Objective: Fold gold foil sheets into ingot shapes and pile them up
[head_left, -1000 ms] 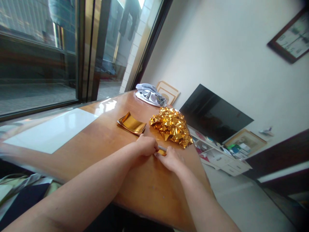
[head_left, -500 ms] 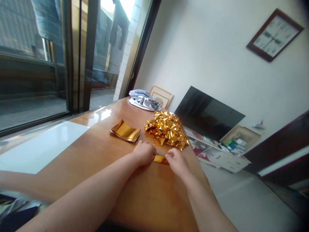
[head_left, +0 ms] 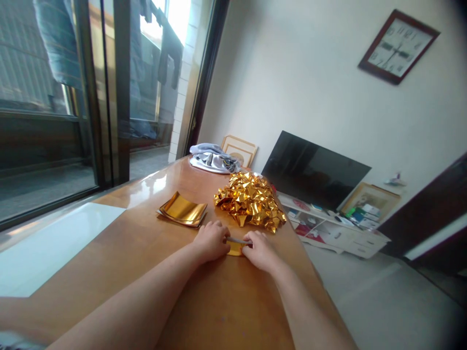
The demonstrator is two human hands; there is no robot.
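Note:
Between my hands is a sheet of gold foil paper (head_left: 235, 249), its far edge bent up into a narrow grey strip. My left hand (head_left: 213, 240) is closed on the sheet's left end, and my right hand (head_left: 258, 248) pinches the right end. The fingertips are partly hidden behind the knuckles. Left of the hands lies a loose stack of gold foil sheets (head_left: 184, 210), slightly curled. Just beyond them is a heap of folded gold foil pieces (head_left: 251, 199).
A wooden table (head_left: 138, 272) carries all this, with a white sheet (head_left: 62, 243) at its left and folded cloths (head_left: 211, 159) at the far end. The table's right edge drops to the floor. Beyond stand a television (head_left: 315, 170) and a low white cabinet (head_left: 339, 238).
My hands have drawn slightly closer together along the foil sheet. The right fingers have curled further round its end. The whole view has shifted a little.

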